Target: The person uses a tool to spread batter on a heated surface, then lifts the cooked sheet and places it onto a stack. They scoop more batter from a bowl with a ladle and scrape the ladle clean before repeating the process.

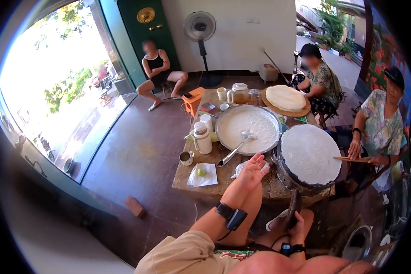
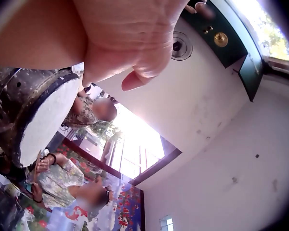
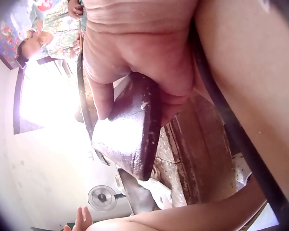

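Observation:
My right hand (image 1: 297, 227) grips a dark brown, flat wooden scraper (image 1: 294, 208) near the front edge of the table. In the right wrist view, fingers and thumb wrap the scraper (image 3: 147, 115), which has pale specks on its side. My left hand (image 1: 252, 172) is held up palm-up with its fingers extended, holding nothing. Just beyond the scraper is a round griddle (image 1: 284, 175) covered by a thin white sheet of batter (image 1: 310, 155). Left of it stands a large metal basin (image 1: 220, 122) of pale batter with a metal ladle (image 1: 236, 150) resting in it.
The wooden table (image 1: 182, 178) also bears a thermos (image 1: 202, 139), a metal mug (image 1: 186, 158), a glass pitcher (image 1: 239, 93) and a stack of round flatbreads (image 1: 285, 98). A seated person (image 1: 378, 121) at the right holds a thin stick (image 1: 351, 159) at the griddle's edge. Two other people sit farther back.

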The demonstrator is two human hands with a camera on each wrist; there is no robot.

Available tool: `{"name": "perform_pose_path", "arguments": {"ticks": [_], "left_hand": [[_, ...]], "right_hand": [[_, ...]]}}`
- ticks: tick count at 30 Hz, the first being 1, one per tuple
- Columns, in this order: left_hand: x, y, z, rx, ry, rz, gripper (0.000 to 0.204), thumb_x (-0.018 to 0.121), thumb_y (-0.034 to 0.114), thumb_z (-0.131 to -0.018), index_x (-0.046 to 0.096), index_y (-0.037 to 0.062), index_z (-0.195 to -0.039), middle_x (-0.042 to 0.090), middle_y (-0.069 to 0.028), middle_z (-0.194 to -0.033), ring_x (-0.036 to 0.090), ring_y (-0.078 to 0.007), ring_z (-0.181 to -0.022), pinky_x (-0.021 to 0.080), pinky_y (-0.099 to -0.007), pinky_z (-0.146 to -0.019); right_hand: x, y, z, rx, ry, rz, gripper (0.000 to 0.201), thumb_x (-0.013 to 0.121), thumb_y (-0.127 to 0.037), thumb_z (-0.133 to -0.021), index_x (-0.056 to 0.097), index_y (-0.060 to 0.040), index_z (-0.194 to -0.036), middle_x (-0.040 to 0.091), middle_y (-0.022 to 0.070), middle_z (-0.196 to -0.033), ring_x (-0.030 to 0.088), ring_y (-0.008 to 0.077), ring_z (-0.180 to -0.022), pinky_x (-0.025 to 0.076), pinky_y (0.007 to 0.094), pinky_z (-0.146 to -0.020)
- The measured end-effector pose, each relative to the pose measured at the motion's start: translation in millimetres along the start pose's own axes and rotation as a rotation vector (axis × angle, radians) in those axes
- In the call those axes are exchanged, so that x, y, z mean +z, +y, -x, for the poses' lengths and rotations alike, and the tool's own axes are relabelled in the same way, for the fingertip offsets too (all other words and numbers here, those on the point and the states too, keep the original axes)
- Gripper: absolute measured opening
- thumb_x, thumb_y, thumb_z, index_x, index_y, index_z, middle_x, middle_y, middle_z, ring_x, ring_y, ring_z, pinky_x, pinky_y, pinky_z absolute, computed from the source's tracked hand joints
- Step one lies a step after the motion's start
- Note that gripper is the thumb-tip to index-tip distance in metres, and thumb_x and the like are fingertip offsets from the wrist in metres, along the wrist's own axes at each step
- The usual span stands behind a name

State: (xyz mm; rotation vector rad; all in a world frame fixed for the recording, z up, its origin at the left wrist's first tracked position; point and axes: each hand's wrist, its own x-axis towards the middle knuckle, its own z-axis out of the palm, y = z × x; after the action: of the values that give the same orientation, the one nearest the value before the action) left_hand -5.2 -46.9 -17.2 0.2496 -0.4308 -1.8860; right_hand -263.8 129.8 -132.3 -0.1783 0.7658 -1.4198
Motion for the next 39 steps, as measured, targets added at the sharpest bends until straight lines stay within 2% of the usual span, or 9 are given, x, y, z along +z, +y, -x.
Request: {"name": "perform_pose_path", "arguments": {"ticks": [3,5,7,13,17,21,24,26,39], "left_hand": [[-1,-1,-2,0.013,-0.048,0.027,0.051,0.051,0.001,-0.079,0.042,0.0052,-0.129,0.046,-0.0094,-0.127,0.045,-0.0251,-0.113,0.031,-0.0464,-0.105],[6,3,3,0.025,-0.023,0.025,0.050,0.054,0.007,-0.080,0.042,0.0050,-0.129,0.047,-0.0106,-0.126,0.045,-0.0262,-0.113,0.030,-0.0473,-0.105],[10,5,3,0.021,0.005,0.039,0.050,0.056,0.011,-0.080,0.044,0.0052,-0.128,0.047,-0.0120,-0.126,0.045,-0.0269,-0.114,0.030,-0.0484,-0.106],[12,10,6,-0.014,0.063,0.024,0.052,0.057,0.016,-0.077,0.045,0.0084,-0.127,0.047,-0.0126,-0.121,0.043,-0.0283,-0.114,0.030,-0.0489,-0.105],[12,6,4,0.032,0.141,0.059,0.058,0.057,0.021,-0.078,0.040,0.0100,-0.133,0.038,-0.0069,-0.129,0.041,-0.0232,-0.113,0.030,-0.0462,-0.105],[14,5,5,0.041,0.066,0.063,0.057,0.057,0.026,-0.080,0.040,0.0100,-0.132,0.039,-0.0056,-0.126,0.041,-0.0222,-0.110,0.032,-0.0461,-0.102],[25,3,4,0.044,0.096,0.124,0.047,0.056,0.028,-0.082,0.048,0.0089,-0.124,0.049,-0.0069,-0.117,0.048,-0.0215,-0.106,0.034,-0.0442,-0.100],[18,0,2,0.055,0.077,0.141,0.047,0.056,0.031,-0.084,0.047,0.0084,-0.125,0.049,-0.0063,-0.117,0.048,-0.0217,-0.106,0.034,-0.0444,-0.100],[24,4,4,0.112,0.125,0.403,0.053,0.052,0.045,-0.088,0.041,0.0081,-0.124,0.046,-0.0098,-0.117,0.046,-0.0260,-0.109,0.037,-0.0440,-0.098]], "right_hand": [[-10,6,-11,-0.057,0.087,0.031,0.022,0.059,-0.018,-0.084,0.060,-0.0042,-0.100,0.065,0.0093,-0.085,0.063,0.0242,-0.075,0.053,0.0369,-0.069],[19,-13,9,0.172,-0.156,0.005,0.024,0.060,-0.021,-0.084,0.059,-0.0036,-0.100,0.064,0.0100,-0.084,0.063,0.0253,-0.072,0.053,0.0384,-0.065],[-10,-3,-3,0.178,-0.038,-0.012,0.026,0.059,-0.023,-0.084,0.059,-0.0028,-0.101,0.064,0.0111,-0.084,0.063,0.0260,-0.071,0.053,0.0384,-0.064],[-4,0,-3,-0.016,0.073,0.008,0.027,0.058,-0.019,-0.085,0.056,0.0003,-0.104,0.064,0.0120,-0.083,0.064,0.0257,-0.067,0.053,0.0406,-0.061],[-17,0,-6,0.041,0.059,-0.001,0.033,0.064,-0.016,-0.082,0.055,-0.0052,-0.111,0.063,0.0080,-0.098,0.063,0.0230,-0.084,0.052,0.0380,-0.075],[-22,-1,-9,0.203,-0.031,-0.074,0.026,0.060,-0.019,-0.084,0.059,-0.0023,-0.103,0.065,0.0096,-0.090,0.063,0.0248,-0.079,0.052,0.0382,-0.071],[3,-6,-1,0.068,-0.056,-0.040,0.027,0.057,-0.019,-0.085,0.058,0.0009,-0.103,0.065,0.0137,-0.088,0.064,0.0280,-0.076,0.053,0.0415,-0.063],[3,-2,-5,-0.012,0.098,-0.008,0.028,0.056,-0.017,-0.086,0.057,-0.0008,-0.108,0.064,0.0112,-0.092,0.063,0.0252,-0.083,0.052,0.0377,-0.075],[0,-3,-9,0.029,0.066,0.083,0.030,0.060,-0.024,-0.084,0.059,-0.0029,-0.106,0.064,0.0087,-0.094,0.061,0.0240,-0.086,0.049,0.0342,-0.078]]}}
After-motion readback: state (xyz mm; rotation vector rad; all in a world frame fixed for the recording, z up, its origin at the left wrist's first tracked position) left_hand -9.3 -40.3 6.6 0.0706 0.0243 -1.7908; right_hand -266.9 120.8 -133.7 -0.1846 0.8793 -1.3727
